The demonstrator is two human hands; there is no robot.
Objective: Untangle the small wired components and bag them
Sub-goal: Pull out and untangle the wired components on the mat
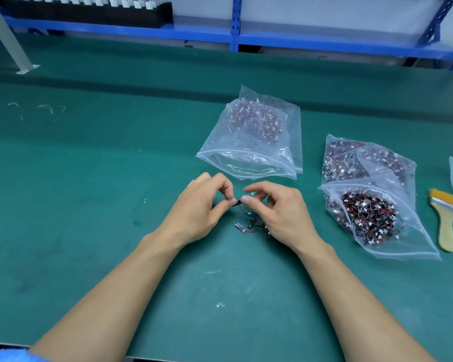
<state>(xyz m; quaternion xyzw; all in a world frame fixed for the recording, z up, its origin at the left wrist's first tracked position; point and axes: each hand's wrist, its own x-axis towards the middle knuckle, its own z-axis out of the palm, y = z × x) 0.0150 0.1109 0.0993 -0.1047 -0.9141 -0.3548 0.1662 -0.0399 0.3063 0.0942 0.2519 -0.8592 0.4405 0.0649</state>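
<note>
While the left grip [194, 205] and the right grip [283, 212] each pinch one small wired component [238, 203] between thumb and fingertips just above the green table [89, 192], a loose tangle [251, 226] of others lies on the table below them. A clear bag [249, 142] lies open-mouthed just beyond; a stuffed bag [372, 218] and a brush [446, 218] lie to the right.

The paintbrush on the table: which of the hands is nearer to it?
Right. The right hand lies left of the paintbrush, with a full bag between them. The left hand is farther left, beyond the right hand. Both pinch one wired component.
</note>
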